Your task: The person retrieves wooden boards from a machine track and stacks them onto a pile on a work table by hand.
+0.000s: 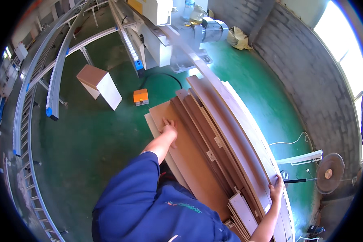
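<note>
Hard daylight floods in from the window (343,44) at my upper right, blown out to plain white with no detail in its panes. The brick wall (306,80) below that window is evenly lit, and the green floor (101,133) to the window's far left shows a soft sheen. The white box (100,84) on that floor throws a short shadow. Long boards (230,129) under my hands bow in a curve, and the conveyor rails (32,92), farthest from the window, bend sharply toward the black circular rim. Detail softens and fringes with colour at that rim; the centre stays sharp.
</note>
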The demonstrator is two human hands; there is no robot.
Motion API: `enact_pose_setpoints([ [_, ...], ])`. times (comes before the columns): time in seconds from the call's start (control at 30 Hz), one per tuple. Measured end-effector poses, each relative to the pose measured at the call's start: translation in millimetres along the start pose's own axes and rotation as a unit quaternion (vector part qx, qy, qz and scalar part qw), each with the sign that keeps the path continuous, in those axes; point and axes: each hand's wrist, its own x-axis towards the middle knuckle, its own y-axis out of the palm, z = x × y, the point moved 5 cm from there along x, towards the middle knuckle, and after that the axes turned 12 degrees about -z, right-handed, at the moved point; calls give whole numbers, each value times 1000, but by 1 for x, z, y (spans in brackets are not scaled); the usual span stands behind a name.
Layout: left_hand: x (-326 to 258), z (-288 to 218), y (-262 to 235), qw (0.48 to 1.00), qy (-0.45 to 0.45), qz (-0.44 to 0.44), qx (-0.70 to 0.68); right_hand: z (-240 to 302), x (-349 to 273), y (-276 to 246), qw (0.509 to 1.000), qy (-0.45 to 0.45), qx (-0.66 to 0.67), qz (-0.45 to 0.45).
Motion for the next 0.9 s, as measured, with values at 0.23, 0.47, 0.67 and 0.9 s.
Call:
enact_pose_setpoints([
  [0.23,-1,0,2,1000,7,-1,29,-68,-21,-27,997,19,-79,-2],
  [0.47,-14,3,-17,1000,10,4,19,-152,-50,-25,970,81,-220,56],
  [0.67,-17,6,-7,999,39,14,27,-23,-26,-2,996,19,-64,55],
  [0.9,-18,0,-17,999,46,9,24,44,-15,6,999,-30,-34,27],
])
